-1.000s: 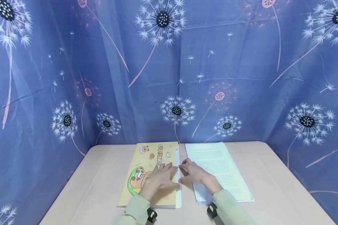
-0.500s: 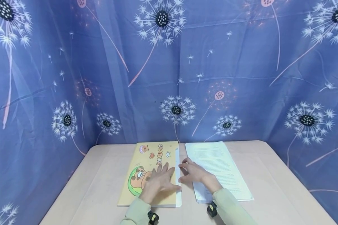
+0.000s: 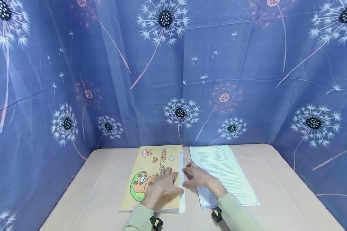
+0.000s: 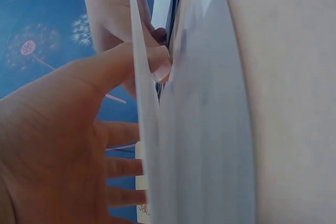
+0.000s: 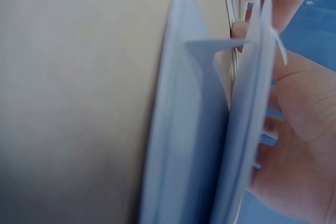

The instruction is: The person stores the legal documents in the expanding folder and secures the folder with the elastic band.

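A yellow folder (image 3: pixel 144 160) printed with capybaras lies closed on the table, a pale strip of its inner sheets showing along the right edge. My left hand (image 3: pixel 163 187) lies over its cover, fingers spread on top. In the left wrist view the thumb (image 4: pixel 161 64) hooks round the cover's edge, its tip in the narrow gap above the sheets. My right hand (image 3: pixel 199 178) reaches across the paper stack (image 3: pixel 222 160), with curled index finger and thumb at the folder's right edge. Its grip is partly hidden behind the papers in the right wrist view.
The stack of printed paper lies right of the folder, a narrow strip of table (image 3: pixel 277 179) between them. A blue dandelion-patterned curtain (image 3: pixel 173 80) hangs behind the table and on both sides. Black wrist cameras sit on both sleeves.
The left fingers spread a little and then draw closer together on the cover, the thumb shifting slightly at its edge. The right hand, folder and papers stay in place.
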Demonstrator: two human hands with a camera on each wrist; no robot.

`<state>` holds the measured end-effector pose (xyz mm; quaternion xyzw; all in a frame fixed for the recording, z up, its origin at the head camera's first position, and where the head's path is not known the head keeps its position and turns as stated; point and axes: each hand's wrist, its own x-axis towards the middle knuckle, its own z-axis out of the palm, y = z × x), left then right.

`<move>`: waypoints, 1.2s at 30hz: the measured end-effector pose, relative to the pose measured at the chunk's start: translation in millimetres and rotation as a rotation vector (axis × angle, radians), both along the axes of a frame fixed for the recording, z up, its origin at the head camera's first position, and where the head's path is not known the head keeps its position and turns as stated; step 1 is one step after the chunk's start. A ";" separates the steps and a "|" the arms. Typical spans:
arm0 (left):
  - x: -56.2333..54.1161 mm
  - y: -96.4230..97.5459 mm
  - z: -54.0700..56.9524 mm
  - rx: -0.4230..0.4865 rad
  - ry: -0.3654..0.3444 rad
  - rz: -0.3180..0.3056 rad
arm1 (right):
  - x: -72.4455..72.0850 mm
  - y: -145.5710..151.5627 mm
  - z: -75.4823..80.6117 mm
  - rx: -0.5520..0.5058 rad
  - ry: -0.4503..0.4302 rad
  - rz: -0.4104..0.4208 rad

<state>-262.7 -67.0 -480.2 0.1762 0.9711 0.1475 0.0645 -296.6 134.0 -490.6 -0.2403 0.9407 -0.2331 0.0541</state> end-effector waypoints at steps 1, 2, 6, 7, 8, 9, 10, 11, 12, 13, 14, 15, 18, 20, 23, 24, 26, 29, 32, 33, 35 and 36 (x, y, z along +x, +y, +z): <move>0.2 -0.6 -0.1 0.006 0.004 0.001 | 0.1 -0.1 0.1 0.005 -0.002 0.000; 0.3 -1.2 -0.4 0.008 0.006 0.003 | 0.1 -0.2 0.1 0.007 -0.002 -0.001; 0.5 -2.3 0.2 0.020 0.014 0.001 | 0.1 -0.2 0.2 0.009 0.005 0.005; 0.7 -2.4 0.5 0.028 0.017 0.001 | 0.0 -0.1 0.1 0.010 0.007 0.007; 0.7 -2.4 0.7 0.032 0.022 0.000 | -0.2 -0.1 -0.2 0.007 0.008 0.009; 0.7 -2.4 1.0 0.039 0.029 -0.002 | -0.4 -0.1 -0.2 0.006 0.008 0.011; 0.5 -2.6 0.9 0.043 0.035 -0.001 | -0.6 -0.3 -0.5 0.005 0.010 0.013; 0.4 -2.7 1.1 0.050 0.042 -0.002 | -0.8 -0.5 -0.9 0.006 0.009 0.016; 0.1 -2.9 1.2 0.057 0.047 -0.002 | -0.9 -0.8 -1.0 0.009 0.008 0.018; -0.1 -3.3 1.3 0.063 0.055 -0.004 | -1.0 -1.1 -1.1 0.010 0.007 0.019; -0.3 -3.6 1.3 0.070 0.061 -0.004 | -0.9 -1.5 -1.0 0.013 0.005 0.018; -0.6 -4.1 1.6 0.083 0.067 -0.003 | -0.7 -1.8 -0.9 0.017 0.003 0.019; -0.8 -5.3 4.5 0.124 0.093 -0.003 | -0.2 -2.1 0.2 0.030 -0.013 0.006; -0.8 -5.9 8.1 0.153 0.107 0.003 | -0.3 -1.8 0.6 0.032 -0.022 -0.004; -2.6 -6.8 13.9 0.180 0.151 0.016 | -0.5 -1.2 1.1 0.028 -0.030 -0.009; -3.5 -7.3 15.5 0.188 0.163 0.021 | -0.5 -1.1 1.2 0.026 -0.030 -0.010; -5.5 -8.5 18.7 0.194 0.194 0.034 | -0.7 -1.0 0.9 0.023 -0.030 -0.008; -8.1 -10.9 22.2 0.224 0.222 0.046 | -1.4 -0.9 0.0 0.020 -0.027 -0.005; -9.2 -14.0 26.2 0.258 0.235 0.061 | -2.4 -0.8 -0.7 0.017 -0.027 -0.002; -9.1 -15.1 28.1 0.274 0.234 0.066 | -2.8 -0.7 -1.0 0.018 -0.028 -0.003; -8.5 -17.5 31.7 0.298 0.238 0.081 | -3.1 -0.6 -1.3 0.020 -0.032 -0.004; -8.1 -18.8 33.7 0.309 0.239 0.091 | -2.9 -0.5 -1.2 0.020 -0.035 -0.006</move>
